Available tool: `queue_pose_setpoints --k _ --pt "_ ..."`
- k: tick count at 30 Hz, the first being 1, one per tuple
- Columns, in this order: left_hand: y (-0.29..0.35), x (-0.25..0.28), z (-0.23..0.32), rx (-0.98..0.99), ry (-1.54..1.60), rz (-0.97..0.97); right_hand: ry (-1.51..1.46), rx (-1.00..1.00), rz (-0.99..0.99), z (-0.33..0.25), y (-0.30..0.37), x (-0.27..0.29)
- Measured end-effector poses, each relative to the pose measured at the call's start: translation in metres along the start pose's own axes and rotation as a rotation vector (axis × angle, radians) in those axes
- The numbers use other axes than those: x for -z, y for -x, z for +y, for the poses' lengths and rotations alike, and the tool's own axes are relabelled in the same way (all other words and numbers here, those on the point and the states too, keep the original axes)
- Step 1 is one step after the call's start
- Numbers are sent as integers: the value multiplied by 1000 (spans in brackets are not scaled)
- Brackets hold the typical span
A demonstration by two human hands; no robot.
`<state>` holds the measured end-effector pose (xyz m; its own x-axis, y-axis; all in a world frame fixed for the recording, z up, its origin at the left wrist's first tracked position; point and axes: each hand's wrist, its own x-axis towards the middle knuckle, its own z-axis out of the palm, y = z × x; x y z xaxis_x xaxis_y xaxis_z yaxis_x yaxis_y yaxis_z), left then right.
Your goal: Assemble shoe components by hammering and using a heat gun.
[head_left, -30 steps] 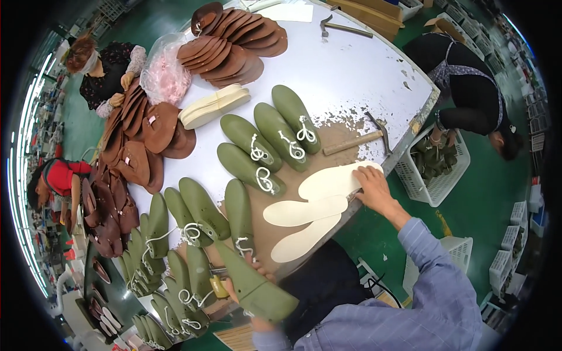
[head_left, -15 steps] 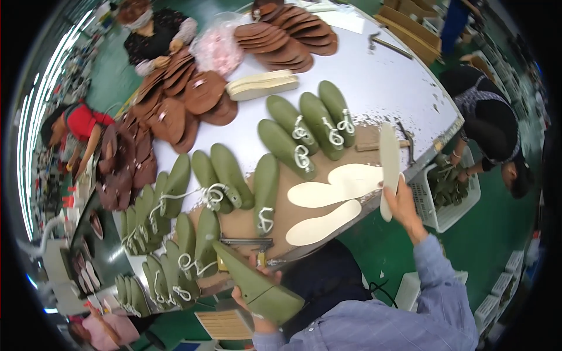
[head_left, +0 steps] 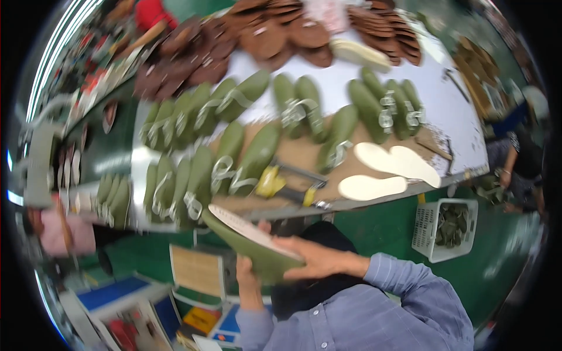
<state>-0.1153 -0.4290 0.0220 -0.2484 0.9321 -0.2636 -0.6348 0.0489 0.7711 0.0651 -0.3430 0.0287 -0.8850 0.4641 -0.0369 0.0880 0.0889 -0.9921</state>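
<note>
A green shoe last (head_left: 266,263) is tilted in front of me at the table's near edge, its sole side facing up. My left hand (head_left: 249,281) is closed around its underside. On that sole lies a pale insole (head_left: 249,229), lined up along its length. My right hand (head_left: 316,257) is closed over the heel end, gripping the insole against the last; some fingertips are hidden. Beyond the hands, a yellow-and-black hand tool (head_left: 268,181) rests on the table. Three cream insoles (head_left: 372,188) lie flat to the right of it.
Rows of green lasts tied with white cord (head_left: 254,155) stand on the white table (head_left: 345,82). Brown leather pieces (head_left: 263,41) are heaped along the far side. A hammer (head_left: 449,158) lies at the right. A white crate of lasts (head_left: 427,231) is on the green floor. Other people work around the table.
My right hand has brought the insole from over the table to the last and laid it on the sole. The view has turned leftward; the left hand still holds the last.
</note>
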Motion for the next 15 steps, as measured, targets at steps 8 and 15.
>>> queue_pose_setpoints --k 8,15 --pt "-21 73 59 -407 -150 338 600 72 153 26 -80 -11" --pt "53 137 3 -206 140 766 872 217 -40 75 -79 -75"
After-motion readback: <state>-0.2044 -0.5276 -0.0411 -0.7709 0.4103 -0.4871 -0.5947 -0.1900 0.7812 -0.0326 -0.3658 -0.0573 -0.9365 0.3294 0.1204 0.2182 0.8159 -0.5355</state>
